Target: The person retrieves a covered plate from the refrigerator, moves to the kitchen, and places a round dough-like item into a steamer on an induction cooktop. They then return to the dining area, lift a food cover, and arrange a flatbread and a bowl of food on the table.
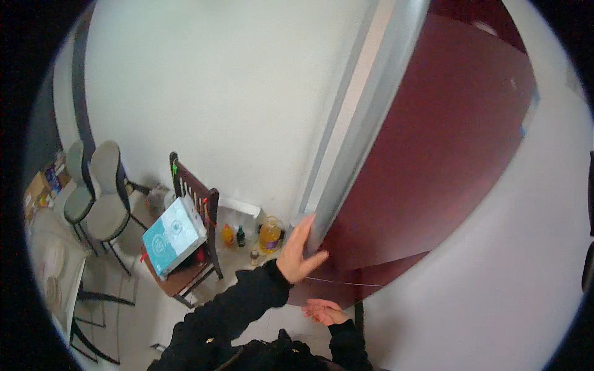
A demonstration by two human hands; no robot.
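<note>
My left hand (300,254) is raised in front of the lower end of a pale grey metal frame edge (355,153). Its fingers point up, the thumb is spread, and nothing is in it. Whether it touches the frame cannot be told. Lower and to the right, my right hand (326,311) hovers in front of my body with loosely bent fingers and no visible object. A large, glossy dark red panel (417,153), perhaps a door, spans the space beyond both hands. Black sleeves cover both forearms.
A dark wooden chair (211,222) bears a blue and white package (175,235). By the wall stand a large bottle of yellow oil (269,235), an orange bottle (227,235) and a dark green bottle (240,236). Grey chairs (107,204) and a table (60,259) are at left; a white wall (487,278), right.
</note>
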